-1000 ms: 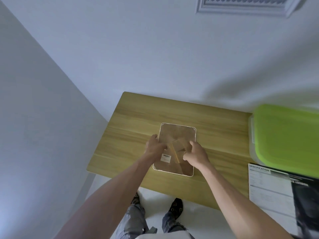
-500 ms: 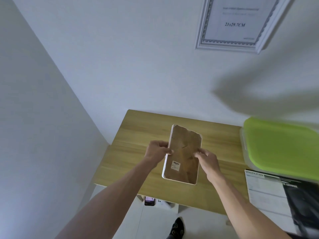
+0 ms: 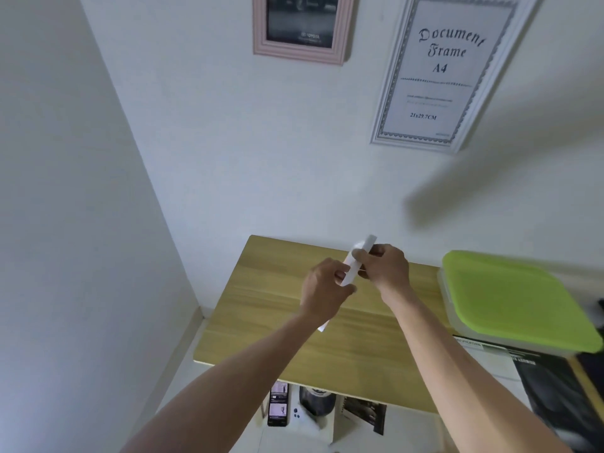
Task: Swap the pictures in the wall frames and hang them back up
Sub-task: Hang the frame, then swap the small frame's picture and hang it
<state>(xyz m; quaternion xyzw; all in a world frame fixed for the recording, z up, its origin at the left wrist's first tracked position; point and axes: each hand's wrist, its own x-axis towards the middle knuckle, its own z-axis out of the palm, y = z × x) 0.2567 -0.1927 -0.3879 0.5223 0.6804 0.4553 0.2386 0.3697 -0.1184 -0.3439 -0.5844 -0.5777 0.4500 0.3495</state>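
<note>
I am holding the small white frame (image 3: 354,261) edge-on above the wooden table (image 3: 271,308) at picture centre, my left hand (image 3: 322,294) gripping its lower part, my right hand (image 3: 385,268) pinching its upper part. My hands are hiding most of it, and its faces are not showing.

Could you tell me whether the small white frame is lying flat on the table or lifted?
Lifted: both hands hold the white frame edge-on above the table.
</note>
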